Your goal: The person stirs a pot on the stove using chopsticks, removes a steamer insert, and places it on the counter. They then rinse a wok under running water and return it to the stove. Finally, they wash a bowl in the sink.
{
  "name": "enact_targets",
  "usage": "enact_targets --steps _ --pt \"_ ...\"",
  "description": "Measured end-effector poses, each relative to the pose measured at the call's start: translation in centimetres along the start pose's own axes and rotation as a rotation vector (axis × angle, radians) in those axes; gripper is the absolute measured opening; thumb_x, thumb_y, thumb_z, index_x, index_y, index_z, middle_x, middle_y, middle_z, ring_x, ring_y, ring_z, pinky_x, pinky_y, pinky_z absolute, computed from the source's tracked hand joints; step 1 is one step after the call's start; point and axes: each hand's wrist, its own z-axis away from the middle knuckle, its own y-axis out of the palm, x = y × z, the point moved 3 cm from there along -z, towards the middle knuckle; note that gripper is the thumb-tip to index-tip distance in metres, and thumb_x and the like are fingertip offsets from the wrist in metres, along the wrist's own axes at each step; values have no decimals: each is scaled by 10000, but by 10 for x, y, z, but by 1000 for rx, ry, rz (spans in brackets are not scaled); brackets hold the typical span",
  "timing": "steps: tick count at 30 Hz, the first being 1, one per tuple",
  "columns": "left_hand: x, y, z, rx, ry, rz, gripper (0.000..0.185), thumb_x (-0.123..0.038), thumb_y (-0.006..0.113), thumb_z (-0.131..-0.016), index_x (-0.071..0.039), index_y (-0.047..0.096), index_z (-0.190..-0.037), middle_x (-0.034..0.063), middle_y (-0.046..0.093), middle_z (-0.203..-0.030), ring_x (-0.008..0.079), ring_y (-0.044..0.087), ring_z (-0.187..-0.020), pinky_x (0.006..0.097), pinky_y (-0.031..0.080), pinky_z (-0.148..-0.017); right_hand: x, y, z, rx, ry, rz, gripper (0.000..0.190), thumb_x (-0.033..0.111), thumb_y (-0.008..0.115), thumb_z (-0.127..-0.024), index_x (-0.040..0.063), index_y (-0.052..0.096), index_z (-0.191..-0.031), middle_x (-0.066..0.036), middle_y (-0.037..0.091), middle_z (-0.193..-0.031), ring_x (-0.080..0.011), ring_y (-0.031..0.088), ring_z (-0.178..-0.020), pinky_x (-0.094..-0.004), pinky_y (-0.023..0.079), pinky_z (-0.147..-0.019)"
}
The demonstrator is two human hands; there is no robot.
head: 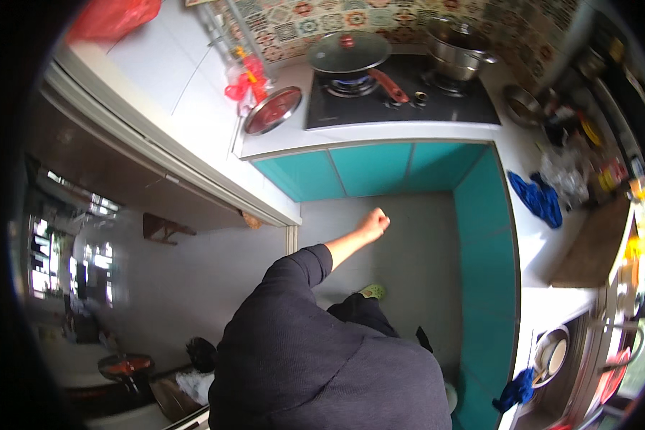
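Note:
My left hand (pixel 375 224) hangs over the grey floor in front of the stove, its fingers curled in, with no object visible in it. My right hand is out of view. Beyond the left hand, a frying pan with a glass lid (pixel 349 52) sits over a lit blue flame on the black gas hob (pixel 344 114), its reddish handle (pixel 389 85) turned towards the counter's front. A lidded steel pot (pixel 457 56) stands on the right burner. Left of the hob, a round lid with a steel rim (pixel 273 110) leans near red plastic bags (pixel 243 86).
Teal cabinets (pixel 376 167) run below the counter and down the right side. Blue cloths (pixel 536 199), plastic bags (pixel 564 174) and a brown board (pixel 591 247) lie on the right counter. Bowls (pixel 553 355) stand in the sink. A small wooden stool (pixel 164 228) is beyond the doorway frame (pixel 166 172).

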Motion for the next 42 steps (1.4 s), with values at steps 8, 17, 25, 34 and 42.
enact_targets --steps 8,17,25,34,42 --pt "56 -214 -40 -512 35 1326 221 -247 660 -832 -68 558 -914 128 637 -863 244 638 -776 386 566 -736 -6 -28 -90 79 -380 123 652 257 662 -819 183 342 -1382 -137 309 -1427 -391 551 -1094 -369 537 -807" --pt "105 -359 -89 -777 -347 1388 785 -474 740 -731 100 392 -1138 192 506 -1014 295 584 -836 404 565 -769 110 -8 -189 -213 -451 -206 104 162 639 -835 73 596 -806 -82 567 -628 -239 550 -552 -345 435 -517" --pt "139 -393 -189 -763 -373 1467 714 -447 698 -765 77 398 -1148 195 507 -1068 305 598 -856 413 568 -760 176 11 -220 -146 -133 -136 39 79 629 -820 58 599 -832 -99 599 -716 -266 587 -644 -354 472 -596" --pt "148 -315 -74 -582 -254 1672 333 -116 516 -897 22 464 -1196 131 474 -1310 286 437 -1213 441 368 -1051 241 25 -275 -116 -207 -243 116 69 695 -741 73 584 -775 -44 558 -665 -206 551 -601 -312 459 -550" --pt "85 -179 -13 475 -286 489 310 -121 565 -808 -24 559 -1103 79 601 -1034 224 557 -950 365 453 -812 245 96 -244 133 -54 -282 150 237 632 -802 113 548 -807 -26 561 -686 -202 618 -698 -324 508 -578"
